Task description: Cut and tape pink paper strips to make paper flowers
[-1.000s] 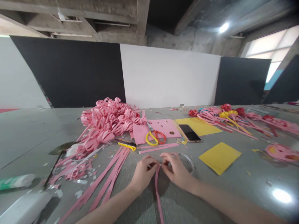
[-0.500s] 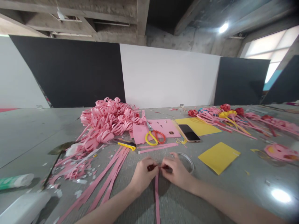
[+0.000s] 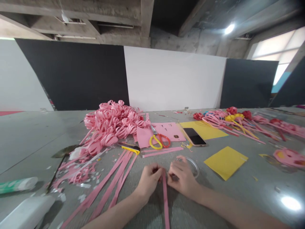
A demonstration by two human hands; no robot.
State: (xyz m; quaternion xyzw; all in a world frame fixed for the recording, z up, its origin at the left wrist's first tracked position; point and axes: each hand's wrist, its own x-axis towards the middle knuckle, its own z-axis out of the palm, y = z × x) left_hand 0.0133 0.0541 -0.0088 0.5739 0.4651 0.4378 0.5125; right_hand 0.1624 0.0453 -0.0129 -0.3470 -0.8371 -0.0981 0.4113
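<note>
A long pink paper strip (image 3: 166, 200) hangs down toward me, its upper end pinched between the thumb and forefinger of my left hand (image 3: 150, 179). Just right of that end is my right hand (image 3: 182, 178), its fingers curled and closed; whether anything lies in them is hidden. Behind my right hand, partly covered by it, lies a clear ring (image 3: 195, 167) that looks like a roll of tape. More pink strips (image 3: 111, 184) are spread left of my left hand, below a yellow and black box cutter (image 3: 130, 148).
Scissors (image 3: 159, 141) rest on a pink sheet (image 3: 173, 127). A phone (image 3: 194, 137) lies on yellow paper (image 3: 214, 132), with another yellow sheet (image 3: 226, 163) nearer. A heap of pink paper curls (image 3: 111, 121) stands back left; a green-white tube (image 3: 19, 184) lies at left.
My right hand has drawn slightly right, away from the strip's end, where both hands' fingertips met before. My left hand still pinches the strip. The view has shifted a little.
</note>
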